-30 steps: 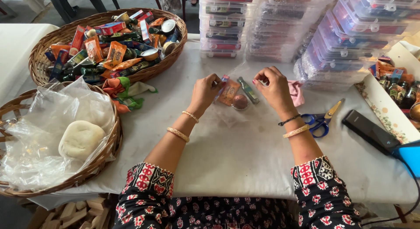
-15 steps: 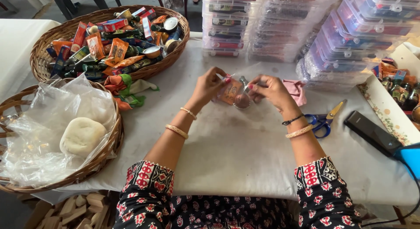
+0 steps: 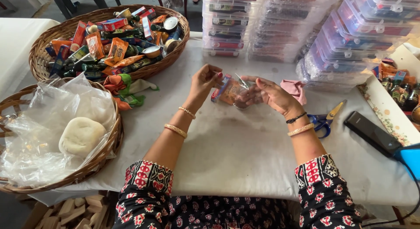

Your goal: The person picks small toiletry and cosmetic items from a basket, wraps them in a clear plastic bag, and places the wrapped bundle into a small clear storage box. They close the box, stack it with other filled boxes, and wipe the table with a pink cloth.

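The scene is evenly and brightly lit by soft, diffuse light. Only faint, short shadows are cast on the pale surface (image 3: 236,146) beneath the forearms. Glare is seen on the stacked clear plastic boxes (image 3: 306,32) at the upper right, where detail is washed out, and on the crumpled plastic sheet (image 3: 39,124) in the near basket. Straight edges are bowed outward near the corners by a wide lens. Slight softness is noted at the frame edges.

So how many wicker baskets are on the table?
2. One basket at the back left holds small packets and bottles; the other at the near left holds clear plastic and a pale round lump. Others may be out of view.
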